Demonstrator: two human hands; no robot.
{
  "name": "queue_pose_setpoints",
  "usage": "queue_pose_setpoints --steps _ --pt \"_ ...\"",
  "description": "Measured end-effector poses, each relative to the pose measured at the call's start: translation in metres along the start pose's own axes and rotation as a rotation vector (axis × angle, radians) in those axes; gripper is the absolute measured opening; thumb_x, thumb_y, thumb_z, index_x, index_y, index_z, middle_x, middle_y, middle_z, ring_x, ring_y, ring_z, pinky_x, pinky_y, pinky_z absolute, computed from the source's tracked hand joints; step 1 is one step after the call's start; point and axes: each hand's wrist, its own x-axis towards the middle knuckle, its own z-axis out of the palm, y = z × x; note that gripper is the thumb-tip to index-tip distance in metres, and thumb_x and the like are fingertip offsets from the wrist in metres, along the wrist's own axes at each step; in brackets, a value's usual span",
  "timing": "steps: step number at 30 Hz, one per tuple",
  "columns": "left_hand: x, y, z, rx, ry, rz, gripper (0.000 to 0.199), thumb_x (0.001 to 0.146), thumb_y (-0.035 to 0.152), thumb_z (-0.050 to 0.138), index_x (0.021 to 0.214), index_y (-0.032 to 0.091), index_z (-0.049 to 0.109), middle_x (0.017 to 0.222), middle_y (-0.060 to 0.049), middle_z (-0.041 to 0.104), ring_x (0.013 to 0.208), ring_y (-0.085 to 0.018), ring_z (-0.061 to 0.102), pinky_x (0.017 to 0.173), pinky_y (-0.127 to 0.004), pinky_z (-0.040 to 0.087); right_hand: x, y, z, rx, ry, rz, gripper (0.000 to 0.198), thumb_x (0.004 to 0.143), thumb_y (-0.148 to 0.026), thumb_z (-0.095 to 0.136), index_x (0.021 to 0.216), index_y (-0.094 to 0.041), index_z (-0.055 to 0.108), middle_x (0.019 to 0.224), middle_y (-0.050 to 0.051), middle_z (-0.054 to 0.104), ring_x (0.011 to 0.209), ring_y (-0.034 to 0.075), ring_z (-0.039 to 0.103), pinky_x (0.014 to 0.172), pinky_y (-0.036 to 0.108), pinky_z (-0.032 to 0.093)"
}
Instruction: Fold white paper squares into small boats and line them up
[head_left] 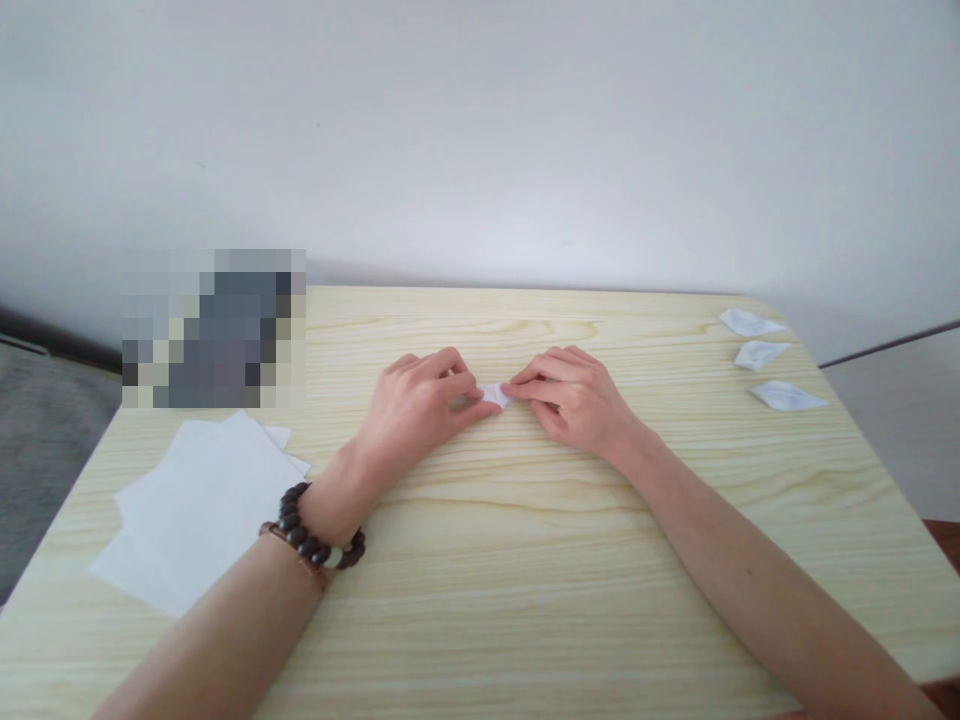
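Note:
Between my hands, just above or on the tabletop, is a small piece of folded white paper (494,397). My left hand (426,398) pinches its left end between thumb and fingers. From the other side, the fingertips of my right hand (574,395) are pressed together on its right end. Most of the paper's edges are covered by my fingers, so its full shape is hidden. Dark beads and a thin reddish band circle my left wrist.
Loose white paper sheets (202,500) overlap at the left of the wood-grain table (510,600). A blurred-out dark object (225,340) lies behind them. Three small folded paper pieces (787,396) sit in a column at the right edge. A pale wall (525,140) borders the back.

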Motion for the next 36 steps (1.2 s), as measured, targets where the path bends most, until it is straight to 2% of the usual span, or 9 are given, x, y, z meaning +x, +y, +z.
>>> queue_pose_setpoints --steps 5,11,14,17,20,25,30,33,36 --pt "0.0004 0.0004 0.0014 -0.002 -0.005 0.031 0.034 0.089 0.047 0.058 0.073 0.019 0.068 0.085 -0.001 0.068 0.067 -0.012 0.060 0.065 -0.028 0.037 0.0002 -0.0004 -0.0004 -0.007 -0.026 0.005 0.027 0.086 -0.008 0.052 0.093 -0.022 0.074 0.089 0.002 0.072 0.079 0.017 0.058 0.073 0.034 0.039" --pt "0.0014 0.0028 0.0042 0.006 -0.064 -0.031 0.026 0.086 0.043 0.063 0.078 0.019 0.064 0.088 -0.001 0.066 0.077 -0.016 0.061 0.071 -0.029 0.038 0.0023 -0.0025 -0.0017 -0.038 -0.027 -0.002 0.031 0.084 -0.004 0.050 0.092 -0.022 0.074 0.087 0.002 0.073 0.079 0.018 0.060 0.073 0.034 0.041" --pt "0.0014 0.0026 0.0058 -0.022 -0.079 -0.070 0.021 0.086 0.042 0.064 0.089 0.021 0.065 0.091 -0.001 0.066 0.083 -0.017 0.063 0.075 -0.030 0.038 0.0014 -0.0016 -0.0008 -0.002 -0.023 0.023 0.031 0.083 -0.005 0.050 0.091 -0.023 0.074 0.087 0.002 0.073 0.079 0.017 0.062 0.075 0.035 0.043" --pt "0.0007 0.0019 0.0069 -0.036 -0.067 -0.081 0.025 0.086 0.042 0.063 0.102 0.024 0.065 0.094 -0.001 0.066 0.085 -0.017 0.063 0.077 -0.031 0.038 0.0002 -0.0008 0.0007 0.089 0.041 0.057 0.028 0.081 -0.006 0.051 0.089 -0.022 0.073 0.089 0.002 0.073 0.079 0.017 0.064 0.078 0.034 0.046" --pt "0.0006 0.0009 0.0077 -0.036 -0.040 -0.088 0.026 0.086 0.044 0.062 0.100 0.023 0.067 0.095 -0.003 0.065 0.085 -0.019 0.062 0.077 -0.032 0.040 0.0014 -0.0012 0.0025 0.153 0.078 0.109 0.022 0.081 -0.012 0.055 0.092 -0.020 0.071 0.094 0.003 0.073 0.085 0.017 0.066 0.082 0.034 0.047" --pt "0.0031 -0.0035 0.0095 -0.148 -0.024 -0.094 0.021 0.084 0.039 0.065 0.095 0.021 0.066 0.100 -0.004 0.066 0.094 -0.021 0.059 0.084 -0.034 0.042 0.0059 -0.0005 0.0067 0.067 0.041 0.200 0.022 0.090 -0.029 0.055 0.106 -0.018 0.067 0.103 0.009 0.067 0.098 0.021 0.063 0.085 0.036 0.045" --pt "0.0040 -0.0045 0.0082 -0.299 -0.044 -0.065 0.015 0.086 0.034 0.064 0.093 0.021 0.063 0.091 0.000 0.070 0.088 -0.018 0.061 0.083 -0.031 0.044 0.0055 -0.0004 0.0060 0.149 0.027 0.182 0.017 0.092 -0.032 0.055 0.091 -0.019 0.066 0.086 0.004 0.066 0.077 0.015 0.061 0.075 0.031 0.045" --pt "0.0032 -0.0022 0.0059 -0.419 -0.020 -0.132 0.018 0.084 0.034 0.065 0.098 0.022 0.064 0.089 0.002 0.073 0.083 -0.015 0.065 0.081 -0.028 0.046 0.0037 -0.0028 0.0043 0.259 0.048 0.178 0.016 0.093 -0.031 0.055 0.089 -0.019 0.065 0.082 0.003 0.065 0.062 0.010 0.055 0.065 0.026 0.046" --pt "0.0026 -0.0014 0.0044 -0.502 -0.010 -0.171 0.020 0.084 0.035 0.065 0.099 0.023 0.069 0.089 0.002 0.076 0.081 -0.015 0.067 0.077 -0.025 0.048 0.0015 -0.0036 0.0043 0.300 0.114 0.132 0.013 0.092 -0.028 0.056 0.089 -0.020 0.065 0.083 0.003 0.066 0.060 0.009 0.053 0.060 0.023 0.045"
